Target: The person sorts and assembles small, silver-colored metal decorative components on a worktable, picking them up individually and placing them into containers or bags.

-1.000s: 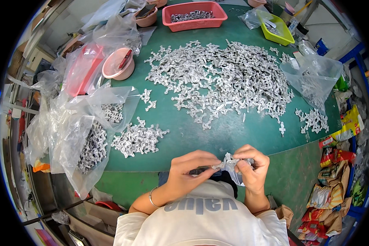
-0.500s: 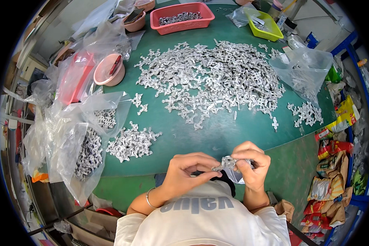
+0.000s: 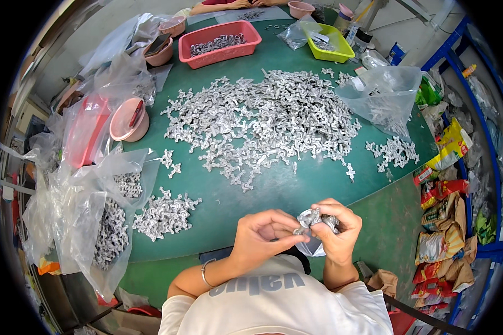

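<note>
Both hands meet in front of my chest, just off the table's near edge. My right hand (image 3: 341, 233) is closed around a small bunch of silver metal castings (image 3: 309, 218), thumb and fingers pressed over them. At the bunch's left side, my left hand (image 3: 257, 235) pinches the end of one casting between thumb and fingertips. The exact shape of the held pieces is partly hidden by my fingers. Beyond lies a wide heap of similar silver castings (image 3: 268, 123) on the green table (image 3: 218, 234). A smaller pile of castings (image 3: 165, 215) rests nearer, to the left.
Clear plastic bags (image 3: 84, 206) with castings cover the left side. A pink bowl (image 3: 129, 120), a red tray (image 3: 221, 44) and a yellow-green basket (image 3: 331, 43) stand around the heap. Right, another bag (image 3: 383, 95) lies beside a blue rack (image 3: 475, 61). Another person's hands (image 3: 240, 4) show at the far edge.
The view has shifted, so the table's things sit lower and further left, and a person's hands show at the far edge. The held castings have turned a little between my hands.
</note>
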Motion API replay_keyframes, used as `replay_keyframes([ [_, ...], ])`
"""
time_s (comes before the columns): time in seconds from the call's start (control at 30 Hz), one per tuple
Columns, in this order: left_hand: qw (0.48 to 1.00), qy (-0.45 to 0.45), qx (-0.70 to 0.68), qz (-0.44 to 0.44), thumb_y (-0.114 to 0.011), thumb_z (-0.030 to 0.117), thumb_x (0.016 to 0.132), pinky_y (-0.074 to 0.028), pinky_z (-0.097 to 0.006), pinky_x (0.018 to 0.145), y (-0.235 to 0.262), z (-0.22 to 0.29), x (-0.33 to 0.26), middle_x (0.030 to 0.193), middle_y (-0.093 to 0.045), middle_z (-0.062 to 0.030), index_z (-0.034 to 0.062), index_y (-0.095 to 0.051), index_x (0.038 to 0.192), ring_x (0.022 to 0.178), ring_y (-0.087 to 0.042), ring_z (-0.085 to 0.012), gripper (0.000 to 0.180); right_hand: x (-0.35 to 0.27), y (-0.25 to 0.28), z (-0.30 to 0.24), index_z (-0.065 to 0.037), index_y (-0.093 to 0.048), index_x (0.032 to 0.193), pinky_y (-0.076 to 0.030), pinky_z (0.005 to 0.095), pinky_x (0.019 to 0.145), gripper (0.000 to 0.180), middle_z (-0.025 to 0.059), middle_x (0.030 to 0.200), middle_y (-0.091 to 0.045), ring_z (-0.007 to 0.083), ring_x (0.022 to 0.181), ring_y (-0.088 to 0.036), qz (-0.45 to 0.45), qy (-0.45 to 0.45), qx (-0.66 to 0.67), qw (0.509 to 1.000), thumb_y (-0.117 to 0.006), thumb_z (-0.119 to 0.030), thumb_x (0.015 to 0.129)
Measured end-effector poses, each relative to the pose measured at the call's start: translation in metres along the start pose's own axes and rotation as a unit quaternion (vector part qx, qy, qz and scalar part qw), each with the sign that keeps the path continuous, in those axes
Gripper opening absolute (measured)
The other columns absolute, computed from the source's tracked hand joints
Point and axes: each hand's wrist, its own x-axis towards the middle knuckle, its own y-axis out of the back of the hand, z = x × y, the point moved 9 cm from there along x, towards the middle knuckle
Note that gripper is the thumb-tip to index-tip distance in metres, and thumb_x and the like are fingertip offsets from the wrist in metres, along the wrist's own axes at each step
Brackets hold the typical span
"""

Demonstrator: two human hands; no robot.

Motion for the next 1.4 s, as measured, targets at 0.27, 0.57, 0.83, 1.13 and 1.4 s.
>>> replay_keyframes([
  [0.27,1.0,0.012,-0.018,-0.015,-0.06,-0.012,0.073,-0.052,-0.031,0.077,-0.006,-0.003,0.003,0.091,-0.059,-0.0169,-0.0091,-0.053,0.088,0.087,-0.061,-0.0229,0.016,0.0,0.003,-0.007,0.004,-0.062,0.087,-0.046,0.0236,0.057,0.022,0.0161,0.082,-0.063,0.0149,0.066,-0.059,-0.006,0.042,0.007,0.999,-0.066,0.008,0.066],
  [0.57,0.999,0.016,-0.02,-0.021,-0.06,-0.012,0.074,-0.052,-0.03,0.077,-0.009,-0.007,0.006,0.092,-0.059,-0.0171,-0.009,-0.051,0.09,0.088,-0.061,-0.0229,0.019,0.001,0.005,-0.012,0.005,-0.062,0.085,-0.045,0.0232,0.055,0.02,0.0154,0.08,-0.063,0.0156,0.063,-0.059,-0.01,0.064,-0.018,0.998,-0.066,0.008,0.066],
  [0.83,0.998,0.062,-0.03,-0.011,-0.059,-0.011,0.075,-0.049,-0.03,0.079,-0.007,-0.01,0.006,0.098,-0.057,-0.0152,-0.0069,-0.049,0.102,0.093,-0.059,-0.0205,0.029,0.003,0.002,-0.009,0.005,-0.063,0.085,-0.046,0.0247,0.057,0.02,0.015,0.078,-0.063,0.0173,0.065,-0.06,-0.01,0.03,-0.023,0.999,-0.066,0.008,0.065],
  [1.13,0.999,-0.031,0.027,-0.015,-0.058,-0.012,0.075,-0.049,-0.029,0.079,0.0,0.013,0.01,0.099,-0.054,-0.013,-0.0068,-0.051,0.108,0.09,-0.055,-0.0166,0.034,0.003,-0.002,-0.009,0.004,-0.064,0.083,-0.046,0.0246,0.058,0.02,0.015,0.077,-0.063,0.019,0.066,-0.061,-0.042,0.047,-0.042,0.997,-0.068,0.006,0.064],
  [1.4,0.997,-0.031,0.06,-0.04,-0.058,-0.013,0.073,-0.053,-0.026,0.073,-0.012,0.02,0.015,0.095,-0.055,-0.0135,-0.0078,-0.056,0.101,0.085,-0.057,-0.0169,0.028,0.002,0.001,-0.014,0.004,-0.064,0.083,-0.045,0.0248,0.057,0.019,0.0148,0.075,-0.063,0.0189,0.065,-0.06,-0.038,0.055,-0.026,0.997,-0.07,0.002,0.065],
])
